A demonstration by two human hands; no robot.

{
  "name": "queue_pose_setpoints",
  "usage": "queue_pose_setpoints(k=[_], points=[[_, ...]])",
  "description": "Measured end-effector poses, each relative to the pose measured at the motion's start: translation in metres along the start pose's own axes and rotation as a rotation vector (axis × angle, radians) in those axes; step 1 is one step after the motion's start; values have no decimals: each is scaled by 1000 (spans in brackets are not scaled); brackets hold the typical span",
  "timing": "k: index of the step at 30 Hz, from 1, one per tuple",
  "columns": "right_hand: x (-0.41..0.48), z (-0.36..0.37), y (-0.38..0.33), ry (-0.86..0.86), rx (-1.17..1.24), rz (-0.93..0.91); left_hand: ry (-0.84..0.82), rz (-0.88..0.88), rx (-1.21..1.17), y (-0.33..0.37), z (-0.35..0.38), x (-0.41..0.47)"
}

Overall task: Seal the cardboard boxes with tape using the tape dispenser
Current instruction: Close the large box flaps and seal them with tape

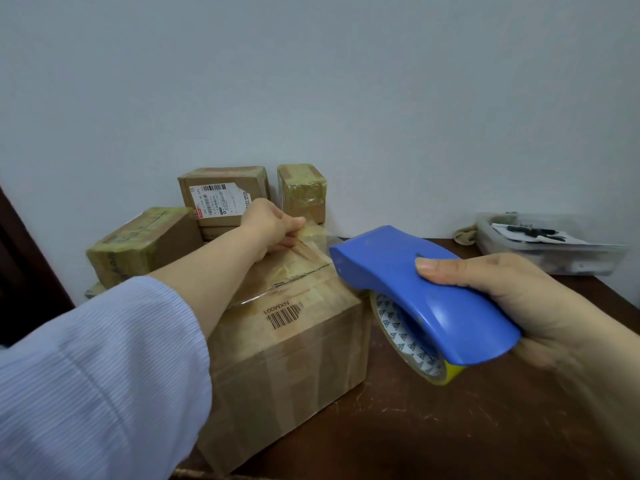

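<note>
A large cardboard box [287,355] with a printed barcode stands on the dark wooden table [450,427] in front of me. My left hand [273,225] reaches over the box's far top edge and pinches the free end of clear tape [311,233]. That strip runs right to the blue tape dispenser [419,289], which my right hand [519,299] grips from the right, just off the box's right top corner. A yellowish tape roll [408,341] sits under the dispenser's shell.
Three smaller taped boxes stand against the wall behind: one at the left [145,244], one with a shipping label [225,195], one narrow [303,190]. A clear plastic container [550,244] with papers sits at the table's far right.
</note>
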State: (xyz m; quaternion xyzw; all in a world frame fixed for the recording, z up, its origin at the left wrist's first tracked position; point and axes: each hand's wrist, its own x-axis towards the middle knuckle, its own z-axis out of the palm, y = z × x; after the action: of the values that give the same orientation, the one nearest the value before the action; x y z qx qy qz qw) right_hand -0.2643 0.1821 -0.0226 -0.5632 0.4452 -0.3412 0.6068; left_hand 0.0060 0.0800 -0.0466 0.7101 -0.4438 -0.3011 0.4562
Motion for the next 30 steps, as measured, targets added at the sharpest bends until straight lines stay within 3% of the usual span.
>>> queue_pose_setpoints(k=[16,25,30], points=[[1,-3,5,-16,-8,48,27,5,28,-7,3,5],[2,-10,18,-73,58,59,-11,-75,360,-6,9,7],[5,-11,23,-106,84,48,-34,-118,373,-3,8,4]])
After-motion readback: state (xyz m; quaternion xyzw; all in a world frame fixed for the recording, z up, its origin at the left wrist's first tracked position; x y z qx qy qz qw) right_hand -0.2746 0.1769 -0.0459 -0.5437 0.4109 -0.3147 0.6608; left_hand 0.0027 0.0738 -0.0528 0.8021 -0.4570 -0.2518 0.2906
